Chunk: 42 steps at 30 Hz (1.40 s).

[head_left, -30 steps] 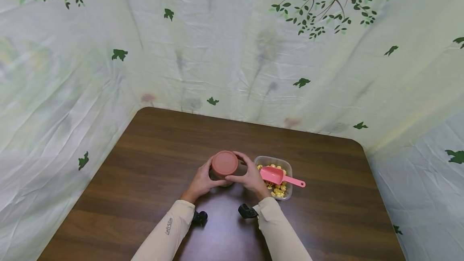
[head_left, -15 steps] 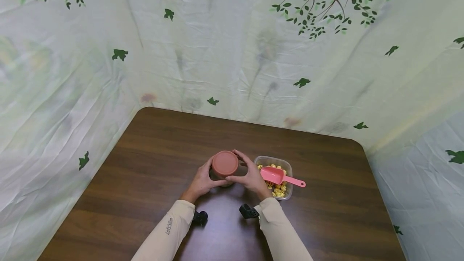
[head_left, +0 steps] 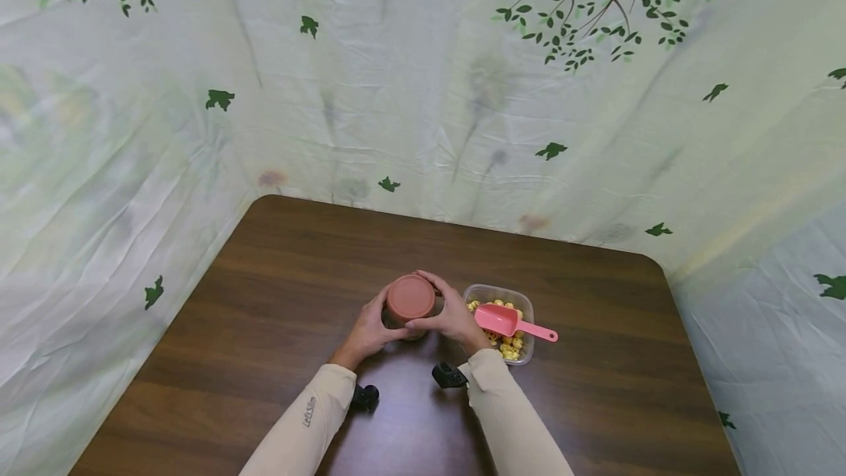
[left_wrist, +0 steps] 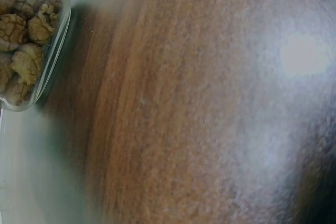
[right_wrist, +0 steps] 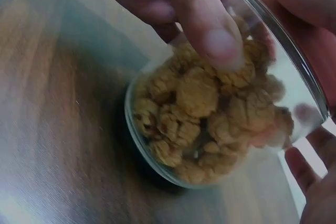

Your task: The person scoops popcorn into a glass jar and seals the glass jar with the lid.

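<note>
A clear jar (right_wrist: 197,124) full of caramel popcorn stands on the table, topped by a reddish-pink round lid (head_left: 410,297). From the left side my left hand (head_left: 367,327) grips the jar, its thumb pressed on the glass in the right wrist view. My right hand (head_left: 451,317) curls around the lid from the right, fingers at the far edge and thumb at the near one. Just right of that hand sits a clear plastic tub (head_left: 531,305) of popcorn, with a pink scoop (head_left: 499,319) lying across it. The left wrist view catches popcorn (left_wrist: 27,61) behind clear walls; both hands are hidden there.
The dark brown wooden table (head_left: 277,270) extends on all sides of the hands. A pale curtain (head_left: 423,94) printed with leaves and branches hangs behind its far edge and along both sides. Each wrist carries a small black camera (head_left: 449,375).
My right hand has turned slightly around the lid, its far fingers shifting left and its wrist moving a little left. The left hand, jar, tub and scoop stay where they were.
</note>
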Available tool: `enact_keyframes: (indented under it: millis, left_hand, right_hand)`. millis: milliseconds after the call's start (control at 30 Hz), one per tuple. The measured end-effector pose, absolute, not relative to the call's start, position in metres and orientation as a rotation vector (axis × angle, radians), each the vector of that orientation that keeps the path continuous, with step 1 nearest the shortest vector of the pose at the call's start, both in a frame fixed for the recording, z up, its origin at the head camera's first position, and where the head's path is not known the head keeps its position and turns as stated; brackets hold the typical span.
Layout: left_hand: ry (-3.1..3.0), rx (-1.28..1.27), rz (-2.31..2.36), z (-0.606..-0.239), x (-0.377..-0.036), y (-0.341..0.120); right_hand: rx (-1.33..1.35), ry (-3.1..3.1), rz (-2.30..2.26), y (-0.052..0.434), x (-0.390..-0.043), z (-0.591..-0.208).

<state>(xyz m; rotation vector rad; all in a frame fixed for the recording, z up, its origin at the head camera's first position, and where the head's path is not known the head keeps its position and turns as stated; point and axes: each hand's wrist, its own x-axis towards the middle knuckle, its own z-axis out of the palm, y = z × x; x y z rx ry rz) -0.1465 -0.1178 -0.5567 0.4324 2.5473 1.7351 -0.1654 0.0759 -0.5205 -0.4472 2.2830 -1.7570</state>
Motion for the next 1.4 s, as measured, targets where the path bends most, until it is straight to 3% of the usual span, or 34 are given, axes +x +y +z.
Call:
enact_keyframes:
  millis: [667,900,1133,1400]
  left_hand:
    - [2.552,0.468,1.757,-0.559,-0.146,-0.119]
    - [2.56,0.434,1.721,-0.557,-0.146,-0.119]
    - [2.553,0.421,1.708,-0.557,-0.147,-0.12]
    - [2.555,0.41,1.706,-0.558,-0.148,-0.119]
  right_hand:
    - [-0.195,2.53,-1.761,0.059,-0.142,-0.526]
    - [-0.353,2.347,-1.753,0.069,-0.142,-0.494]
    - [-0.485,2.246,-1.701,0.077,-0.168,-0.516]
    - [-0.47,2.321,-1.719,0.076,-0.168,-0.523]
